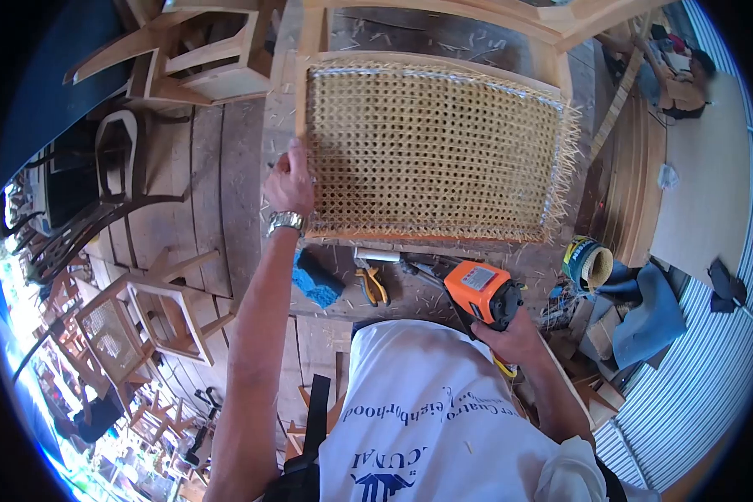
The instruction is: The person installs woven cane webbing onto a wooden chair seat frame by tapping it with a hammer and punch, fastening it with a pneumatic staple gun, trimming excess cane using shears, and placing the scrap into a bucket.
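Observation:
A woven cane panel lies over a pale wooden chair frame on the workbench, with loose strand ends fraying along its right edge. My left hand, a metal watch on its wrist, is closed around the frame's left side, its fingertips partly hidden. My right hand grips an orange and black nail gun near my shirt, its nose directed left towards the bench. Between my hands lie yellow-handled pliers, a white cylinder and a blue block of unclear kind.
Cane scraps litter the workbench. A yellow and dark container stands at right beside a blue chair-like shape. Wooden chair frames crowd the left floor. Another person sits at the upper right near stacked planks.

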